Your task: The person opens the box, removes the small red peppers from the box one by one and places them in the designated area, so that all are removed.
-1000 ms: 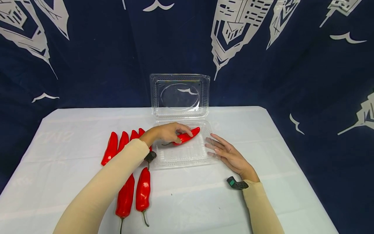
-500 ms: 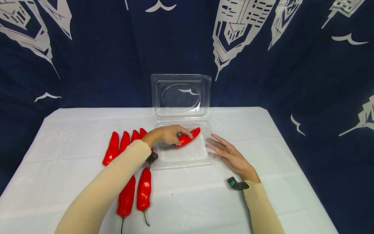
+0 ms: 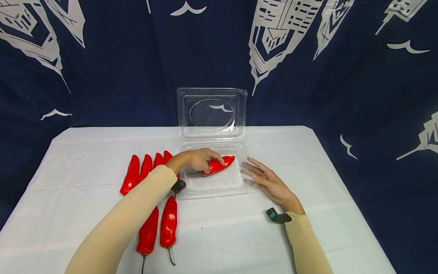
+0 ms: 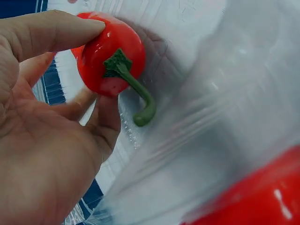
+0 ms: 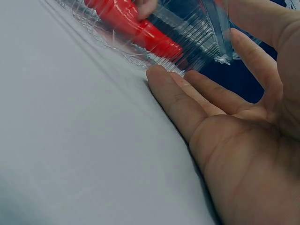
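Note:
My left hand [image 3: 197, 159] pinches a red chili pepper [image 3: 219, 166] inside the clear plastic clamshell container [image 3: 219, 189]. Thumb and fingers reach round the pepper's sides in the left wrist view, where its green curved stem [image 4: 140, 96] points back toward the wrist. The pepper's tip is directed right, tilted slightly toward the back. Beside the container's right wall, my right hand [image 3: 272, 184] holds nothing; its fingers are spread and extended, with fingertips [image 5: 159, 75] right at the wall in the right wrist view.
The container's transparent lid [image 3: 213, 133] stands raised at the back. Several more red peppers lie on the white table [image 3: 232, 239] to the left, partly hidden under the left forearm, among them one pepper [image 3: 168, 222] in front. A dark blue printed cloth [image 3: 130, 76] hangs behind.
Inside the container, my left hand has shifted the pepper slightly toward the near side and turned it, so it lies more crosswise. The right hand stays at the wall.

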The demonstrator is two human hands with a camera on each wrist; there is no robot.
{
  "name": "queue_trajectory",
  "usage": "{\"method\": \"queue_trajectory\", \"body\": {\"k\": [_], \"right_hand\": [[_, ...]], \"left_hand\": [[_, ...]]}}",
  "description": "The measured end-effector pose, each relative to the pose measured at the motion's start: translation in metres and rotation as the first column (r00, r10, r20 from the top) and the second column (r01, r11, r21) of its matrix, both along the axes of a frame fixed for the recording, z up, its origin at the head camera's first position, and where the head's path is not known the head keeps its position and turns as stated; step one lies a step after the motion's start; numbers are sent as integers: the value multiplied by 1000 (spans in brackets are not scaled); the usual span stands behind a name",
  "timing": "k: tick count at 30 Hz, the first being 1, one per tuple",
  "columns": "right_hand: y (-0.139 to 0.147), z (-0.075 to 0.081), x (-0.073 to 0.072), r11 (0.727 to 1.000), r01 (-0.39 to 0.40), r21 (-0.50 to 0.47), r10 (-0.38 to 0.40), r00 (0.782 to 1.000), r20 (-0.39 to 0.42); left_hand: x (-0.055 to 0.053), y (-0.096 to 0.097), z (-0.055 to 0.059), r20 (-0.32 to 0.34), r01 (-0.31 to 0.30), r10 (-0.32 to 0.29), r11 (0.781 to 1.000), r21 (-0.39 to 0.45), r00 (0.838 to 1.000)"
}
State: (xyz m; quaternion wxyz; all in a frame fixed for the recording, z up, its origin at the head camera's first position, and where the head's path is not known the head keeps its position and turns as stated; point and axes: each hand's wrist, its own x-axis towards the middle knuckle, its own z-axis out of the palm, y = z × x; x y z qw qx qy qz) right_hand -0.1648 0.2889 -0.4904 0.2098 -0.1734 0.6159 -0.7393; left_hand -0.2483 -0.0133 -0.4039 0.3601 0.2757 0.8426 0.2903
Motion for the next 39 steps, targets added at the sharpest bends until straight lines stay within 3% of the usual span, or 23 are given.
{"method": "queue_trajectory", "body": {"k": [12,17,27,32,39], "right_hand": [[1,-1,0,1000,-1,-12,1,1000,10],[1,-1,1,1000,-5,-8,5,1000,2],[1,-1,0,1000,-7,1,7,1000,-6],[1,-1,1,1000,-1,-7,1,1000,13],[0,-1,1,1000,0,-17,0,1000,9]], "left_hand": [[2,-4,1,21,-35,34,999,11,999],[4,-6,2,23,-49,48,997,52,999],[12,-19,15,16,-100,99,978,184,995],[15,-31,24,-7,-126,131,967,219,991],[21,-52,36,11,-166,170,946,279,985]]}}
